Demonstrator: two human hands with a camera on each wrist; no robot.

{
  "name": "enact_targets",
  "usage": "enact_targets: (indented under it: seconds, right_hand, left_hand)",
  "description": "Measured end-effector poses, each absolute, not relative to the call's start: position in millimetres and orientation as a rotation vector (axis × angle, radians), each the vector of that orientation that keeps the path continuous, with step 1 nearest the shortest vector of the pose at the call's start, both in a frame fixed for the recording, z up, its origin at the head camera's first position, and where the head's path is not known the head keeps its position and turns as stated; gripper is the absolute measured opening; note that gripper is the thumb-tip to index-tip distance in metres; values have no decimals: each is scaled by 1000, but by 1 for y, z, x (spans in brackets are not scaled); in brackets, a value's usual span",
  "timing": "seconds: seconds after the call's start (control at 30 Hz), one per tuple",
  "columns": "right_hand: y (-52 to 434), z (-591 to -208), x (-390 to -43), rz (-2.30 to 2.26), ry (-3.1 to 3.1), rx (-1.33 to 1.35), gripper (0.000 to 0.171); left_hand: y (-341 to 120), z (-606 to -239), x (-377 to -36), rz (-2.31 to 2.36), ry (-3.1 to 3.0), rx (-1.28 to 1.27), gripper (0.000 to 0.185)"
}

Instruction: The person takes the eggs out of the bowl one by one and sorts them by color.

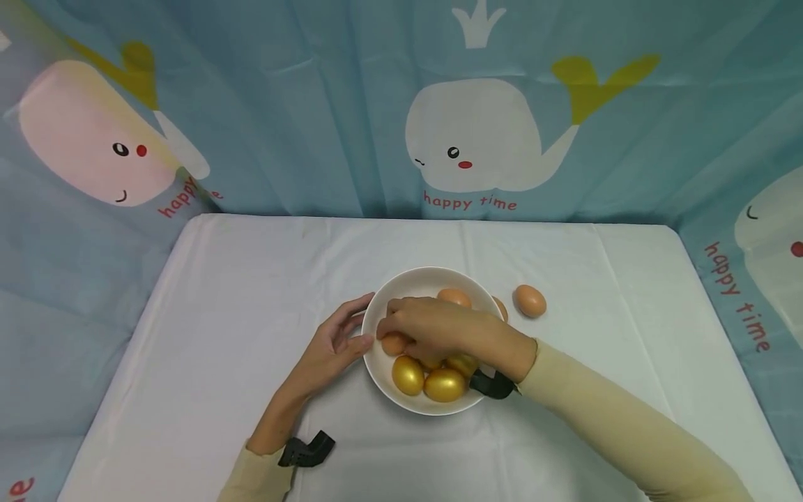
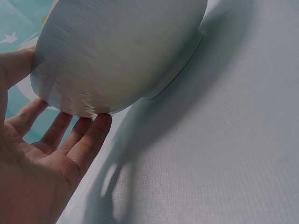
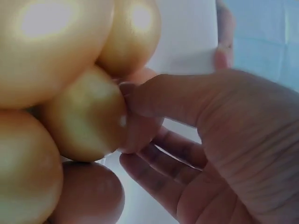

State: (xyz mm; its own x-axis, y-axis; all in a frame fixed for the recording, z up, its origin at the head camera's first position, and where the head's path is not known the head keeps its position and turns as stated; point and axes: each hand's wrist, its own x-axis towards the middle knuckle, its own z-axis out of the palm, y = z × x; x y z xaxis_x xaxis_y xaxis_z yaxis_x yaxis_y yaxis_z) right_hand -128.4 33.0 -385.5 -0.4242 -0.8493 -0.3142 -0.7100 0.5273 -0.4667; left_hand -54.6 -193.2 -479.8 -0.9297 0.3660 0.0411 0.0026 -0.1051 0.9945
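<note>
A white bowl (image 1: pixel 401 277) holds several gold eggs (image 1: pixel 445 385) and brown eggs (image 1: pixel 454 298). My right hand (image 1: pixel 433 324) reaches down into it. Thumb and fingers close around a brown egg (image 3: pixel 145 128) at the bowl's left inside, beside the gold ones. On the left, my left hand (image 1: pixel 335 341) holds the bowl at its side. Its thumb lies at the rim, and the fingertips (image 2: pixel 100 123) rest against the outer wall. The right hand and forearm hide part of the bowl's contents in the head view.
One brown egg (image 1: pixel 530 301) lies on the white tablecloth (image 1: pixel 251 279) right of the bowl. Another brown egg (image 1: pixel 502 309) shows partly at the bowl's right rim. A blue curtain with whale prints (image 1: pixel 351 104) hangs behind the table.
</note>
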Motion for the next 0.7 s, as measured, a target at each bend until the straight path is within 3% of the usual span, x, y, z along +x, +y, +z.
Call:
enact_targets:
  seconds: [0.17,0.5,0.7]
  right_hand:
    - [34,-387,-128,-338,2287,-1273,42]
    - [39,-383,-129,-381,2383,-1369,29]
    - [48,-372,-126,-427,2436,-1378,35]
  left_hand:
    - [-193,-480,-54,2118,1921,411,65]
    - [-193,-479,-56,2125,1927,443,65]
    - [-193,-478,-54,2114,1945,435,65]
